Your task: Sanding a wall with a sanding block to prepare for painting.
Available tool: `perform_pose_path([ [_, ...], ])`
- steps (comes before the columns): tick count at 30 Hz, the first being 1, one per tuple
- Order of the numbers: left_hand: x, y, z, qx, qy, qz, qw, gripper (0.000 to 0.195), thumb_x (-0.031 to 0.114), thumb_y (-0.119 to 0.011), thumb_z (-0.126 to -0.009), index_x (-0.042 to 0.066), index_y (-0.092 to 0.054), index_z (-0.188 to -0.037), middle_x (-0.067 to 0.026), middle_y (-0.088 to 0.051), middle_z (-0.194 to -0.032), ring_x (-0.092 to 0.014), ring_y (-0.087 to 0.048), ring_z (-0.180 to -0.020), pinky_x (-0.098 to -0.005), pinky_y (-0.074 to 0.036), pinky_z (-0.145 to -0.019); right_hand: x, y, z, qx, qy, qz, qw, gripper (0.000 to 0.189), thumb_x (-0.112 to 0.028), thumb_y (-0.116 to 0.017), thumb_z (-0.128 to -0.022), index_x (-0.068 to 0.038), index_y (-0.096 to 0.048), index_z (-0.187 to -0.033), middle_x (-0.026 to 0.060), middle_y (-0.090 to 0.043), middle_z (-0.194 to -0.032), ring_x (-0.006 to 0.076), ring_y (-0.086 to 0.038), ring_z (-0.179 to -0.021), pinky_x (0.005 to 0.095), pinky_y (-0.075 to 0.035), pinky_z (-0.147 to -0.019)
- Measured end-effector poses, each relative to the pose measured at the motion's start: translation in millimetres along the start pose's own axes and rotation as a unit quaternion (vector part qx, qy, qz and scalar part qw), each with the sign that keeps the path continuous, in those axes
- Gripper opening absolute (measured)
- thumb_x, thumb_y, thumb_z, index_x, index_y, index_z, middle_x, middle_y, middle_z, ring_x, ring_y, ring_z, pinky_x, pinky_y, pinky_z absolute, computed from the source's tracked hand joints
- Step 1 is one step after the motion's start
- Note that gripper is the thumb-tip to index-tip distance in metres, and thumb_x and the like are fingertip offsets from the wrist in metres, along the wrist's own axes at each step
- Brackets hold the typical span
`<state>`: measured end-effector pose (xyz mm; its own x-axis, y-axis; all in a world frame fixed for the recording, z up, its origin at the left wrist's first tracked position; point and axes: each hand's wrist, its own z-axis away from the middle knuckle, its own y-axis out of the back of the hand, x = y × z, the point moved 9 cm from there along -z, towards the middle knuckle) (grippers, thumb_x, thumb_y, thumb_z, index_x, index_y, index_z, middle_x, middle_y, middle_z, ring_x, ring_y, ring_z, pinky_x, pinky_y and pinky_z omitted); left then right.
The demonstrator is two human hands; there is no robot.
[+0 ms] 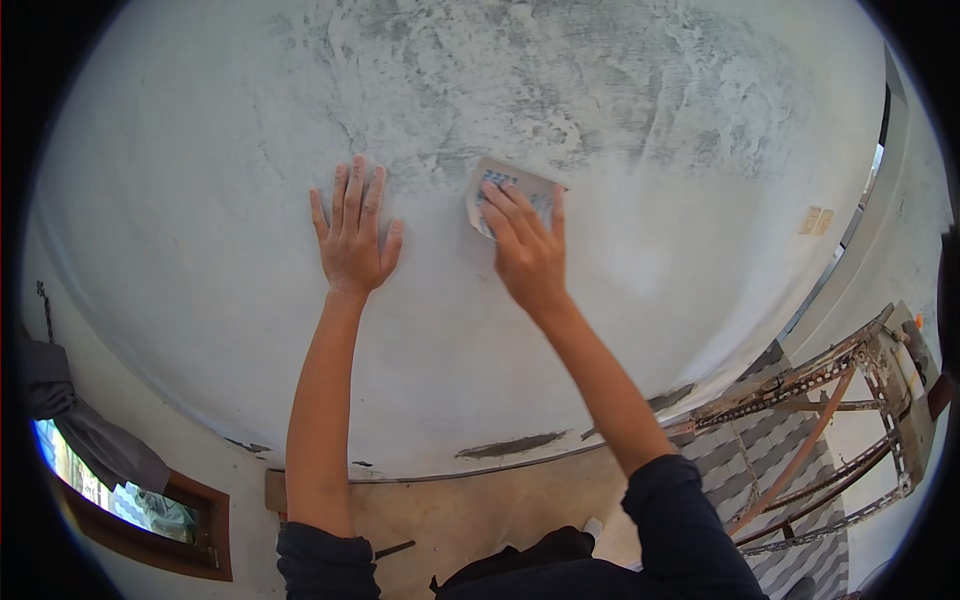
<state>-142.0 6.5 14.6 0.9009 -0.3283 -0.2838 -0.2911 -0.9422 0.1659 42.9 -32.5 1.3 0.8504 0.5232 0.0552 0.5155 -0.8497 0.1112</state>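
A white plastered wall [427, 352] fills most of the view, with grey, streaky patches [570, 82] across its upper part. Flat on the wall, my left hand [354, 232] spreads its dusty fingers and holds nothing. To the right of it, my right hand [531, 251] presses a sheet of sandpaper [529, 174] against the wall, just under the grey patches. The sheet's brownish backing with blue print faces me, and its left edge curls a little. Its abrasive side is hidden against the wall.
A rusty metal frame [836, 420] stands at the lower right over patterned floor tiles [720, 465]. Wall switches [816, 220] sit at the right. A wooden-framed window [214, 517] with a grey curtain [105, 442] is at the lower left. A dark bar [395, 550] appears near the floor.
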Motion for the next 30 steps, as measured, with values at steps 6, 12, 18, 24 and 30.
perform_pose_path([
  [6, 8, 2, -1, -0.004, -0.008, -0.001, 1.000, 0.058, 0.032, -0.047, -0.086, 0.010, -0.037, -0.139, -0.0102, -0.031, -0.147, -0.028, -0.026, -0.137, -0.0527, -0.008, -0.111, 81, 55, 7, 0.035, -0.088, 0.076, 0.993, 0.037, 0.008, -0.050, -0.076, -0.009, -0.059, -0.109, 0.0048, -0.059, -0.120, 0.0232, -0.052, -0.117, 0.0570, -0.018, -0.107],
  [12, 12, 2, -6, 0.001, -0.009, 0.010, 1.000, 0.058, 0.034, -0.046, -0.087, 0.010, -0.036, -0.139, -0.0103, -0.031, -0.147, -0.028, -0.025, -0.137, -0.0534, -0.008, -0.110, 12, 5, 7, 0.067, -0.056, -0.007, 0.996, 0.031, 0.006, -0.049, -0.078, -0.002, -0.059, -0.106, 0.0098, -0.060, -0.118, 0.0274, -0.054, -0.113, 0.0539, -0.028, -0.105],
  [18, 2, 0, 0, -0.002, 0.006, 0.004, 1.000, 0.059, 0.036, -0.049, -0.084, 0.015, -0.039, -0.139, -0.0056, -0.032, -0.147, -0.024, -0.027, -0.137, -0.0525, -0.011, -0.111, -38, -19, -1, -0.024, 0.057, 0.003, 0.998, 0.021, -0.001, -0.056, -0.078, -0.006, -0.061, -0.098, 0.0048, -0.061, -0.117, 0.0202, -0.056, -0.112, 0.0558, -0.025, -0.106],
  [24, 6, 0, -2, 0.003, 0.006, 0.016, 1.000, 0.060, 0.035, -0.049, -0.083, 0.016, -0.038, -0.139, -0.0053, -0.032, -0.147, -0.023, -0.027, -0.137, -0.0523, -0.011, -0.111, 61, 45, 13, 0.010, -0.057, 0.074, 0.996, 0.040, 0.010, -0.051, -0.070, -0.005, -0.058, -0.106, 0.0070, -0.059, -0.120, 0.0247, -0.053, -0.117, 0.0564, -0.017, -0.108],
  [30, 5, 3, -2, 0.007, 0.003, 0.014, 1.000, 0.061, 0.036, -0.050, -0.083, 0.017, -0.038, -0.139, -0.0050, -0.031, -0.147, -0.023, -0.026, -0.137, -0.0522, -0.011, -0.111, 25, 18, 11, 0.072, -0.099, 0.023, 0.992, 0.035, 0.009, -0.052, -0.071, -0.003, -0.059, -0.104, 0.0093, -0.060, -0.119, 0.0276, -0.053, -0.114, 0.0549, -0.025, -0.105],
])
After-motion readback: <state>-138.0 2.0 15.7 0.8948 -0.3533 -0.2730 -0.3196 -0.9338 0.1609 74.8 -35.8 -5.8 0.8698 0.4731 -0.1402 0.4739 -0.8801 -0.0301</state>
